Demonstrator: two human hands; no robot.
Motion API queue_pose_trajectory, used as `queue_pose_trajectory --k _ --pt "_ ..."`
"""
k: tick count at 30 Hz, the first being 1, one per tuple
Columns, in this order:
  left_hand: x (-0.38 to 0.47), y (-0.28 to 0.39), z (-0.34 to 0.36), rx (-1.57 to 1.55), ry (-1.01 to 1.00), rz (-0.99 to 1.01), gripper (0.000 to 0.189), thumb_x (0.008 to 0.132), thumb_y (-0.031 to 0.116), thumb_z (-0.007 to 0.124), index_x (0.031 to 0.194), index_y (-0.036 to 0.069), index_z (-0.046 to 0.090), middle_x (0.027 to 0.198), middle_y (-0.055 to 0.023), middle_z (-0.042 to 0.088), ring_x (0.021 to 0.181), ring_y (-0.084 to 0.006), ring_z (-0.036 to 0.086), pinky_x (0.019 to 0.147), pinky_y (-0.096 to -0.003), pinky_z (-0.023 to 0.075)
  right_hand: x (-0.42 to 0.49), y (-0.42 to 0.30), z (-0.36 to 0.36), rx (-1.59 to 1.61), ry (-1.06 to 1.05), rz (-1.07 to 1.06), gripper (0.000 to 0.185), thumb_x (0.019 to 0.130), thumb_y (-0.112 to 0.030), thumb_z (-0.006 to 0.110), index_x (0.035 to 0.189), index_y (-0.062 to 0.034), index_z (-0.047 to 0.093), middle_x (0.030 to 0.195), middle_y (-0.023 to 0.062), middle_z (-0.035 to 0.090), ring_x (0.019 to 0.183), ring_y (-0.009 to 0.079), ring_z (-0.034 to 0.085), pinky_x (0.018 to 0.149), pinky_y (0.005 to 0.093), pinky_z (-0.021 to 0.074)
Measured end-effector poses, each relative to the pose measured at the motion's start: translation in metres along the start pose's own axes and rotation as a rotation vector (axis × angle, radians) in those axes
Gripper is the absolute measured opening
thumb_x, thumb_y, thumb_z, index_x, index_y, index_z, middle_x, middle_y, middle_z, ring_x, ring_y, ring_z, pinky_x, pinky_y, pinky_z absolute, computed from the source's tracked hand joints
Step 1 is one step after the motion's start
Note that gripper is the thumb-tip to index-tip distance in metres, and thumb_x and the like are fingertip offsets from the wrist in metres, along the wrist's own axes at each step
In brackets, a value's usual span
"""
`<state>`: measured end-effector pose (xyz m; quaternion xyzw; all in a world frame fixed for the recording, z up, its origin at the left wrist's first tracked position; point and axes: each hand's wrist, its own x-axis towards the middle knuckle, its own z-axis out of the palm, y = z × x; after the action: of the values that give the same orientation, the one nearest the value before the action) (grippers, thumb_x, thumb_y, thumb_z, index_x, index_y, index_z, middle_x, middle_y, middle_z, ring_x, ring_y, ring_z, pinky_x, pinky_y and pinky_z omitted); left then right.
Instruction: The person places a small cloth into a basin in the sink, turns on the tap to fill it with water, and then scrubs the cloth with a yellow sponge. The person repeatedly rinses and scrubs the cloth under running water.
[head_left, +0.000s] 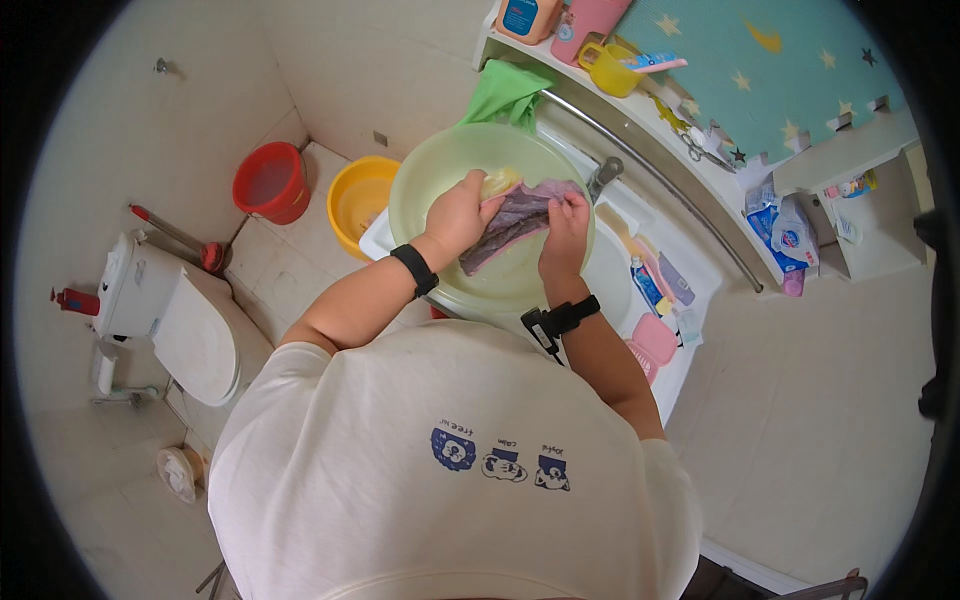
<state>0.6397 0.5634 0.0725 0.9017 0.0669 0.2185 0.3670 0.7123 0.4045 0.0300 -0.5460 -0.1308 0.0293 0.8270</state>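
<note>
Over a pale green plastic basin, a wet purple-grey cloth with pink edging is stretched between my two hands. My left hand grips its left side, close to a yellowish translucent bit that I cannot make out clearly. The cloth's right part is pinched in the fingers of my right hand. Beneath the hands the basin rests on a white washbasin, whose metal faucet stands just right of the rim. Black straps circle both wrists.
A green cloth hangs behind the basin, beside a metal rail. Toothpaste and a pink soap box lie on the right of the washbasin. To the left are a yellow basin, a red bucket and a toilet.
</note>
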Motion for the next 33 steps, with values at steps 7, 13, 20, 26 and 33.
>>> queue_pose_trajectory --k 7,13,20,26,33 --pt "-0.008 0.006 0.006 -0.025 -0.015 0.013 0.041 0.089 0.032 0.06 0.116 0.002 0.05 0.08 -0.0198 0.065 0.074 -0.0378 0.063 0.064 -0.0444 0.0492 -0.002 0.001 0.019 0.144 -0.203 0.151 0.036 0.095 -0.014 0.041 0.129 -0.0021 0.04 0.126 0.0098 0.051 0.117 0.0192 0.048 0.099 0.0311 0.0365" --pt "-0.002 0.015 0.005 -0.042 -0.075 0.071 0.036 0.09 0.032 0.057 0.114 0.006 0.053 0.093 -0.0166 0.065 0.085 -0.0365 0.062 0.07 -0.0447 0.0491 -0.019 -0.014 0.027 0.173 -0.056 0.778 0.053 0.095 -0.046 0.035 0.133 -0.0091 0.043 0.133 0.0094 0.047 0.122 0.03 0.046 0.101 0.0487 0.037" --pt "-0.011 0.017 0.012 0.042 -0.196 0.286 0.03 0.088 0.025 0.058 0.112 0.009 0.055 0.096 -0.0135 0.065 0.086 -0.0348 0.062 0.07 -0.0431 0.0495 -0.001 -0.019 0.006 0.709 -0.439 0.898 0.057 0.093 -0.052 0.034 0.13 -0.0103 0.048 0.134 0.0101 0.048 0.126 0.0318 0.043 0.101 0.0576 0.0354" --pt "-0.024 0.01 0.009 -0.095 -0.276 0.556 0.037 0.084 0.018 0.059 0.12 0.013 0.053 0.116 -0.0135 0.057 0.096 -0.0307 0.06 0.079 -0.0407 0.0508 0.008 -0.019 -0.022 0.624 -0.289 0.746 0.045 0.092 -0.034 0.036 0.124 -0.0073 0.052 0.128 0.011 0.054 0.118 0.0292 0.051 0.101 0.0452 0.0396" --pt "-0.024 -0.01 -0.013 -0.468 -0.009 0.341 0.061 0.072 0.018 0.067 0.128 0.01 0.045 0.121 -0.0156 0.05 0.1 -0.0312 0.059 0.086 -0.0385 0.0488 0.004 -0.043 -0.015 0.757 -0.333 0.562 0.051 0.092 -0.033 0.031 0.133 -0.0069 0.046 0.135 0.0115 0.049 0.127 0.0286 0.044 0.108 0.0472 0.0324"
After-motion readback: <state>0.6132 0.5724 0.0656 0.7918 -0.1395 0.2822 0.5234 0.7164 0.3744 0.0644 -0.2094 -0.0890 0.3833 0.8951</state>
